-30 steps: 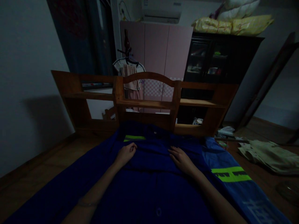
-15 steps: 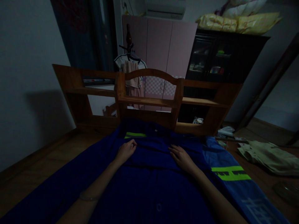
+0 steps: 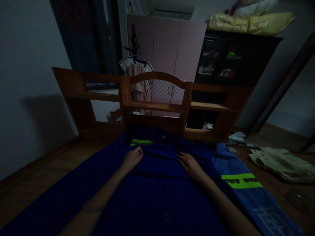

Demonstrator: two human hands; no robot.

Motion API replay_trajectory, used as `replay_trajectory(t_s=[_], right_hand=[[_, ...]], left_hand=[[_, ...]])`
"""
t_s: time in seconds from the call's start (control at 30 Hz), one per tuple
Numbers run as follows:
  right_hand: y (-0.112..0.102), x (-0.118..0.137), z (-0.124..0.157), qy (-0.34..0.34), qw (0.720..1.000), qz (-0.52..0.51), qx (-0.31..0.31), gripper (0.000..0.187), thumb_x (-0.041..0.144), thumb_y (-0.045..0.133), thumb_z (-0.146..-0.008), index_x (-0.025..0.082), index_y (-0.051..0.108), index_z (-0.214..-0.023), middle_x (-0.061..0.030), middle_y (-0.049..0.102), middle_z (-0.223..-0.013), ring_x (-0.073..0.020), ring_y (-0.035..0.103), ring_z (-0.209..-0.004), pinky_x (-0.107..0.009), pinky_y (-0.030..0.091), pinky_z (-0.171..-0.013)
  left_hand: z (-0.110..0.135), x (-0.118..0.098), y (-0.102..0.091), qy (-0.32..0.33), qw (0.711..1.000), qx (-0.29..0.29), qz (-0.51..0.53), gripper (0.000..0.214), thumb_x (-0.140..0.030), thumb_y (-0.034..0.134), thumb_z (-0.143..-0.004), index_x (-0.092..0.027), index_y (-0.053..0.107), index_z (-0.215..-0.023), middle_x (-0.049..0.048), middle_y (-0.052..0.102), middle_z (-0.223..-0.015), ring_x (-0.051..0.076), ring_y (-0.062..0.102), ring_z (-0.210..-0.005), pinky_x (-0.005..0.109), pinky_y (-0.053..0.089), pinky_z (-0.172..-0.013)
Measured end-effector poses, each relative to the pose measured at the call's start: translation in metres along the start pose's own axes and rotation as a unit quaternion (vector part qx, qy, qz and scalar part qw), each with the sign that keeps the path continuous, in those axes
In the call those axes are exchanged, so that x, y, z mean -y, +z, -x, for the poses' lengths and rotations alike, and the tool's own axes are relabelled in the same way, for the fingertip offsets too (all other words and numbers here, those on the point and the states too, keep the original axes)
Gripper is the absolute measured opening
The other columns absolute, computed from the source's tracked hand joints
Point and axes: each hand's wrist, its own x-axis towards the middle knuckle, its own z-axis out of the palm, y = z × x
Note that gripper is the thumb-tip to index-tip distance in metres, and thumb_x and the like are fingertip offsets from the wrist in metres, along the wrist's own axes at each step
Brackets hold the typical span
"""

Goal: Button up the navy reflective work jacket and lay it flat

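A dark blue work jacket (image 3: 152,193) with yellow-green reflective strips lies spread out before me, its collar end toward the wooden shelf unit. My left hand (image 3: 133,159) rests on its upper part, fingers curled in and closed against the cloth; what is under the fingertips is mostly hidden. Farther right, my right hand (image 3: 190,165) lies palm down on the same jacket, fingers stretched out. Shallow folds run across the cloth between the two hands. The lighter blue sleeve (image 3: 242,181), with a bright strip and pale lettering, extends down to the right.
A low wooden shelf unit (image 3: 157,106) borders the far side. Folded pale green clothing (image 3: 280,162) and a clear glass-like dish (image 3: 299,200) lie at right. Behind stand a coat rack with clothes (image 3: 137,70), a pink wardrobe (image 3: 164,49) and a dark cabinet (image 3: 253,59).
The whole view has shifted very slightly left. Both hands keep the same pose and place on the jacket.
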Motion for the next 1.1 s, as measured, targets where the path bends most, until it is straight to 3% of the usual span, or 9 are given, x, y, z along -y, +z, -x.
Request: replay_trajectory(t_s=[0.33,0.63,0.83,1.1], right_hand=[[0.000,0.000,0.000,0.000,1.000,0.001,0.006,0.041,0.038,0.033,-0.094,0.022,0.050,-0.128,-0.0077,0.045,-0.135,-0.0228,0.037,-0.127,-0.045,0.024,-0.108],[-0.001,0.000,0.000,-0.001,1.000,0.006,0.005,0.042,0.038,0.033,-0.094,0.021,0.051,-0.128,-0.0088,0.045,-0.134,-0.0233,0.039,-0.126,-0.044,0.025,-0.108],[0.001,-0.002,-0.001,-0.011,1.000,0.013,0.004,0.041,0.037,0.032,-0.095,0.020,0.052,-0.127,-0.0097,0.046,-0.134,-0.0232,0.040,-0.125,-0.045,0.027,-0.107],[0.002,-0.004,0.000,-0.014,1.000,0.011,-0.004,0.041,0.038,0.033,-0.095,0.021,0.051,-0.127,-0.0090,0.047,-0.133,-0.0232,0.040,-0.125,-0.045,0.027,-0.107]], left_hand=[[0.000,0.000,0.000,0.011,1.000,-0.008,0.001,0.016,-0.037,0.053,-0.079,-0.023,0.059,-0.083,-0.0014,0.061,-0.070,0.014,0.057,-0.066,0.021,0.031,-0.055],[0.003,-0.008,-0.005,0.016,0.998,-0.017,0.053,0.045,-0.051,0.032,-0.088,-0.022,0.065,-0.078,0.0025,0.066,-0.075,0.018,0.061,-0.073,0.024,0.038,-0.066],[0.001,-0.004,-0.002,0.056,0.994,-0.040,0.088,0.048,-0.051,0.030,-0.089,-0.021,0.065,-0.075,0.0020,0.067,-0.075,0.018,0.061,-0.072,0.024,0.039,-0.069],[0.001,-0.002,0.000,0.062,0.993,-0.046,0.088,0.046,-0.049,0.032,-0.088,-0.021,0.065,-0.073,0.0021,0.067,-0.072,0.018,0.059,-0.067,0.024,0.038,-0.066]])
